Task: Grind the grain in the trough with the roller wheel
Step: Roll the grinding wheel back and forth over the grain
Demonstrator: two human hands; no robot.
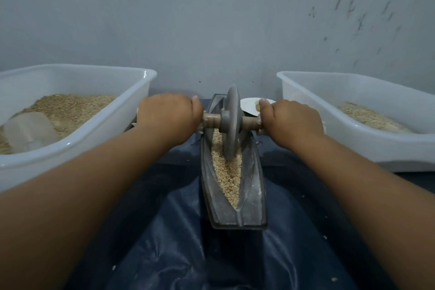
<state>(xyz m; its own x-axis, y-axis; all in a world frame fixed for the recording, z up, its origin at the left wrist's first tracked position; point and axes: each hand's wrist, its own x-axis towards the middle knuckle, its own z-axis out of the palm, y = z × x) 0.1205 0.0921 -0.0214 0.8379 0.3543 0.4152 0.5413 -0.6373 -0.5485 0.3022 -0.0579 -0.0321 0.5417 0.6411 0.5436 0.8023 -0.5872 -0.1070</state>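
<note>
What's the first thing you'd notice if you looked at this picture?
The grey roller wheel stands upright in the middle, its edge down in the grain that fills the long trough. The left hand and right hand each grip an end of its axle. White tubs of grain sit on both sides.

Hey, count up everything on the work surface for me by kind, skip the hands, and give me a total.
White plastic tubs holding grain: 2
Grinding trough: 1
Roller wheel on its axle: 1
Clear scoop in the left tub: 1
White plate behind the trough: 1
Total: 6
</note>
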